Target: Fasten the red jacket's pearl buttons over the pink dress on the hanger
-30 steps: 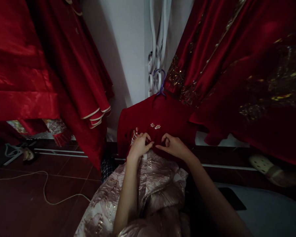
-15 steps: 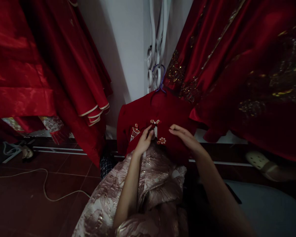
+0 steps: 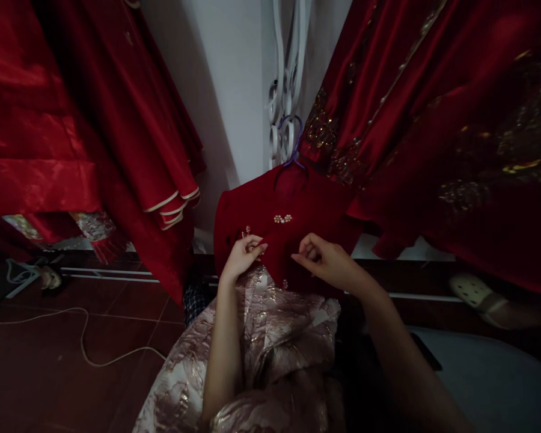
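A dark red jacket (image 3: 246, 207) hangs in front of me on a purple hanger (image 3: 301, 129). A pearl clasp (image 3: 282, 219) sits fastened-looking below its neckline. My left hand (image 3: 243, 258) is closed in a pinch on the jacket's front, partly covering a beaded ornament (image 3: 247, 231) there. On the other side, my right hand (image 3: 329, 261) has its fingers curled and thumb bent in against the same red cloth. Below the hands lies shiny pink-gold brocade fabric (image 3: 293, 325), with a small beaded piece (image 3: 285, 284) at the jacket's lower front.
Red garments (image 3: 153, 120) hang at the left, and sequinned red ones (image 3: 388, 120) at the right. A white scrolled metal rack (image 3: 277, 99) stands against the wall. A cable (image 3: 88, 349) crosses the tiled floor. A pale clog (image 3: 473, 291) is on someone's foot at the right.
My left hand has moved left and down from the clasp. The right hand has come lower and curled its fingers. The clasp is uncovered, and the gap below it no longer shows.
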`<state>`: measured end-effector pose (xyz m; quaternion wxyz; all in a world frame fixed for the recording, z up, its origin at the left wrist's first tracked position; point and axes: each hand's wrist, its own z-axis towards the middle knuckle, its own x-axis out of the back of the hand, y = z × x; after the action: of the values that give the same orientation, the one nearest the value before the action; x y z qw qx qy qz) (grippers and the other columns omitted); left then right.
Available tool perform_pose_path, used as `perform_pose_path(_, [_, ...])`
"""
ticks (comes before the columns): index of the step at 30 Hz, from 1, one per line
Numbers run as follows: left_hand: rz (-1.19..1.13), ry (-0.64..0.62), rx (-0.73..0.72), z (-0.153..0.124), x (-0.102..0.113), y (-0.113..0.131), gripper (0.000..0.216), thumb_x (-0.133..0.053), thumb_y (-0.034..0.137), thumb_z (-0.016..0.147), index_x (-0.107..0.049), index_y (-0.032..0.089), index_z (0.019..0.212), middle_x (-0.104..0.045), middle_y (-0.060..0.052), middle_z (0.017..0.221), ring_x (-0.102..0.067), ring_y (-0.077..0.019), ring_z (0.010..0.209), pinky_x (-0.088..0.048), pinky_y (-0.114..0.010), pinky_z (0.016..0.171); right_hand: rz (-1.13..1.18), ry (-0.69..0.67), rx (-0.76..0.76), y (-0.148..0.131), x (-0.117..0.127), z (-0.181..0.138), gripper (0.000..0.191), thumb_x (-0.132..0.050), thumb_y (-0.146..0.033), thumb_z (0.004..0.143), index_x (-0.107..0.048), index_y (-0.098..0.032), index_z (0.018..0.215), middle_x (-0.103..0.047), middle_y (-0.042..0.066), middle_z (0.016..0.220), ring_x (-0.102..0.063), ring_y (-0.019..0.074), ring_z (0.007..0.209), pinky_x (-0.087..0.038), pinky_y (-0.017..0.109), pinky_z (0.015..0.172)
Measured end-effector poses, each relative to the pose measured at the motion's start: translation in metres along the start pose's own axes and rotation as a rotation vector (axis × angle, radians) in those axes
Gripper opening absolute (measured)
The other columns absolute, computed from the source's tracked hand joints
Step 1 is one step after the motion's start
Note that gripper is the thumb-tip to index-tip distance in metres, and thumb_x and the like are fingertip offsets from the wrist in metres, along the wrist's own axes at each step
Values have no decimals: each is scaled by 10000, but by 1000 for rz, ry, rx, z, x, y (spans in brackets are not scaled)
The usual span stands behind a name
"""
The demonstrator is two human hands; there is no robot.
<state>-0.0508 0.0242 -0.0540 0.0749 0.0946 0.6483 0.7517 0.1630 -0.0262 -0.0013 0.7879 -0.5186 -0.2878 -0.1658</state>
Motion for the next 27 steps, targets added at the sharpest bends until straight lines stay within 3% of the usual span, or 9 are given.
perform_pose_path(3, [57,-48,-61,-9,10,12,251,-636,364,704,-559,136,773,-555,20,654,-520,-67,595,-454,-192,579,93,-75,7,-10,-8,-1,180,-557,-390,784,-535,-214,813,-624,-8,645,-587,119,509,-488,244,472])
perform_pose_path(7, [84,-315,-7,-22,12,26,237,-639,356,702,-540,143,737,-556,21,631,-545,-80,605,-446,-195,583,123,-109,48,-8,-29,3,182,-591,-356,762,-563,-221,880,-655,17,778,-629,135,649,-527,264,567])
perform_pose_path(9, [91,-360,28,-23,10,25,259,-643,375,697,-550,141,760,-570,12,646,-554,-85,607,-446,-195,570,127,-92,52,-5,-38,5,234,-629,-339,729,-553,-220,915,-657,25,846,-631,135,682,-532,273,600])
perform_pose_path(11, [107,-290,18,-19,9,20,292,-640,399,696,-571,135,802,-591,-5,698,-562,-91,626,-463,-206,576,122,-70,39,-1,-43,6,255,-642,-328,716,-545,-213,922,-655,30,863,-629,134,685,-529,276,606])
perform_pose_path(16, [275,84,-94,-3,14,-3,312,-645,416,688,-622,130,810,-634,-36,732,-581,-109,642,-466,-212,582,106,-83,0,6,-50,9,172,-607,-286,740,-559,-194,878,-651,20,780,-622,125,689,-516,260,637])
perform_pose_path(19, [270,133,-71,0,18,-10,313,-667,392,669,-645,126,832,-666,-60,759,-612,-129,662,-483,-226,597,109,-85,-15,10,-54,10,187,-604,-281,741,-555,-184,893,-649,25,798,-618,116,693,-508,249,651])
perform_pose_path(21, [194,79,-35,-2,20,-10,310,-662,359,680,-651,118,874,-681,-74,782,-633,-145,699,-503,-249,635,110,-64,-23,12,-56,11,241,-611,-288,736,-541,-184,942,-646,29,823,-618,115,698,-506,250,656])
perform_pose_path(27, [9,-235,81,-14,20,2,323,-666,298,689,-646,103,945,-697,-93,872,-658,-165,784,-515,-301,770,136,20,-39,15,-62,12,364,-642,-343,715,-484,-185,1003,-621,47,878,-618,125,721,-506,260,652])
